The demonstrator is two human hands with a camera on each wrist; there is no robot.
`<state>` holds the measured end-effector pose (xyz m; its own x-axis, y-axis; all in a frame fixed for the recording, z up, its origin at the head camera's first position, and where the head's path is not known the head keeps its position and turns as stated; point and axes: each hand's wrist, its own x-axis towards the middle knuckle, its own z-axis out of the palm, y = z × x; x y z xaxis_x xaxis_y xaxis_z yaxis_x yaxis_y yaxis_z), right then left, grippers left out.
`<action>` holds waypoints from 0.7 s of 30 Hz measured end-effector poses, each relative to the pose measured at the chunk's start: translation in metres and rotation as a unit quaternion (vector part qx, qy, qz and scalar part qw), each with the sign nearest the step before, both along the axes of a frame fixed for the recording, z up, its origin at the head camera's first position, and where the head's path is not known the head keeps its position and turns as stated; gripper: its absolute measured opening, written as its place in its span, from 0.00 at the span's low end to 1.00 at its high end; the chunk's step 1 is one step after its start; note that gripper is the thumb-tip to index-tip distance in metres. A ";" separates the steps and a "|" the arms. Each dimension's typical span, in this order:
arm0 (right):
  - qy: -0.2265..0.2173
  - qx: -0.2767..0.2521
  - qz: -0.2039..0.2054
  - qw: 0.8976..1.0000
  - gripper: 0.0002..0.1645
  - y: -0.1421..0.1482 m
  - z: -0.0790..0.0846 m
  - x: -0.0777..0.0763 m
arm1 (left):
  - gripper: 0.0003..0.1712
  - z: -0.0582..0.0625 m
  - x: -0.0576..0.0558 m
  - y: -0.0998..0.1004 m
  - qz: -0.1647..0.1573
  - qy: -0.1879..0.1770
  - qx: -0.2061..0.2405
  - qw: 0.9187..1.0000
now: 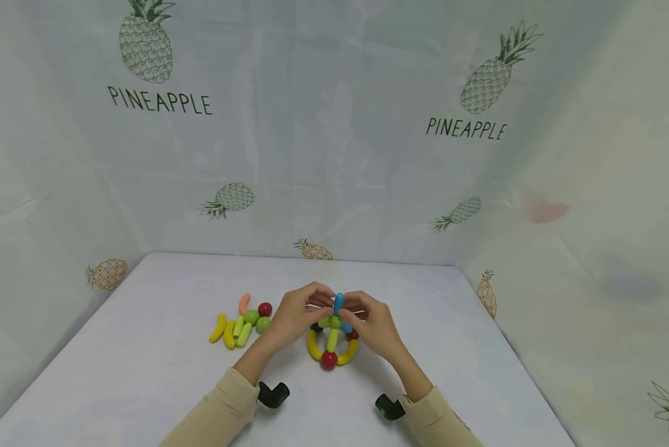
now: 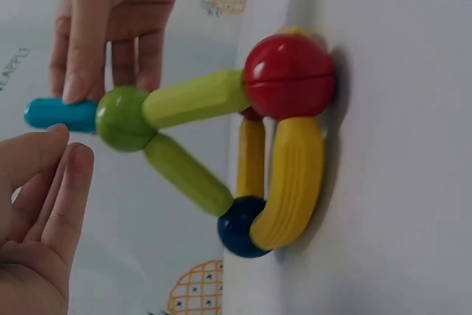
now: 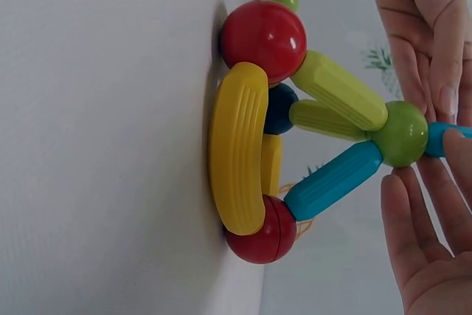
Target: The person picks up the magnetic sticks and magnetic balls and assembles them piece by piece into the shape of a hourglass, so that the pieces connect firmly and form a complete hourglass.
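Observation:
A ball-and-stick structure stands on the table, with a green ball (image 1: 336, 321) at its peak. From that ball an upright blue stick (image 2: 63, 114) rises. My left hand (image 1: 301, 313) holds the stick from the left, thumb and fingertips against it. Opposite it, my right hand (image 1: 375, 323) pinches the same stick, thumb in front and fingers behind. Below the ball, light green sticks (image 2: 195, 99) and a slanting blue stick (image 3: 333, 181) run down to red balls (image 3: 263, 40) and a dark blue ball (image 2: 243, 226). Curved yellow sticks (image 3: 237, 149) join these into a ring base.
Left of the structure lie loose pieces: yellow curved sticks (image 1: 218, 328), light green sticks (image 1: 244, 334), green balls (image 1: 251, 316), a red ball (image 1: 265, 309) and an orange stick (image 1: 244, 303). A pineapple-print sheet (image 1: 334, 155) hangs behind the white table (image 1: 161, 372).

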<state>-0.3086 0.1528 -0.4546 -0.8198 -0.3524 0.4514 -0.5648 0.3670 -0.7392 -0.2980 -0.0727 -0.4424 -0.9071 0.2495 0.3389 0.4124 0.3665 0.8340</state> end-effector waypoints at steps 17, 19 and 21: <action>0.002 0.006 -0.012 1.000 0.16 0.003 0.000 0.001 | 0.19 0.018 -0.015 -0.063 0.030 0.012 -0.068 0.997; 0.004 0.006 -0.008 1.000 0.17 0.003 0.000 0.001 | 0.19 0.019 -0.015 -0.071 0.034 0.005 -0.076 0.997; 0.009 0.008 -0.002 1.000 0.17 0.002 0.000 0.000 | 0.19 0.021 -0.015 -0.077 0.038 0.004 -0.080 0.996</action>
<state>-0.3089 0.1549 -0.4547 -0.8130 -0.3566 0.4602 -0.5764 0.3816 -0.7226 -0.3127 -0.1500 -0.4219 -0.9233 0.2307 0.3069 0.3837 0.5253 0.7595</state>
